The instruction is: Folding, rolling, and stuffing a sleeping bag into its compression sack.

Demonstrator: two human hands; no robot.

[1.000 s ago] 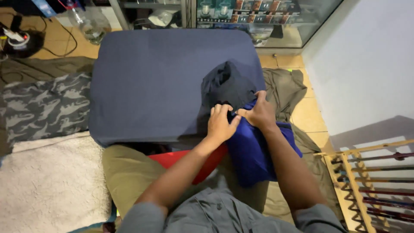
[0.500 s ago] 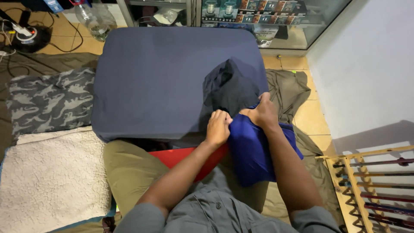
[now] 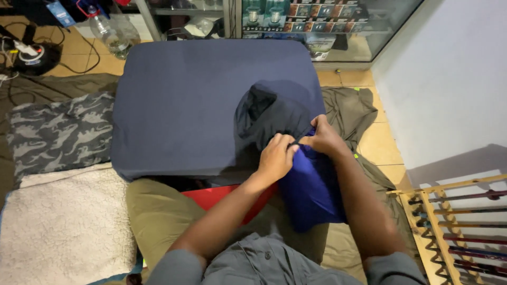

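Left hand [image 3: 275,157] and right hand [image 3: 323,139] both grip dark garment [image 3: 274,117] over blue bag [image 3: 311,190]

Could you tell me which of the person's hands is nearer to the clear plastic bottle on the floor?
Left. The left hand lies on the bottle's side of the dark cloth; the right hand is farther away.

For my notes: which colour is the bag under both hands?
Bright royal blue bag, seen from the head camera.

The navy cushion [image 3: 185,105] lies open to the left of the dark bundled cloth [image 3: 272,119]; rightward, a white wall [image 3: 449,79] and wooden rack [image 3: 449,221] hem the space.
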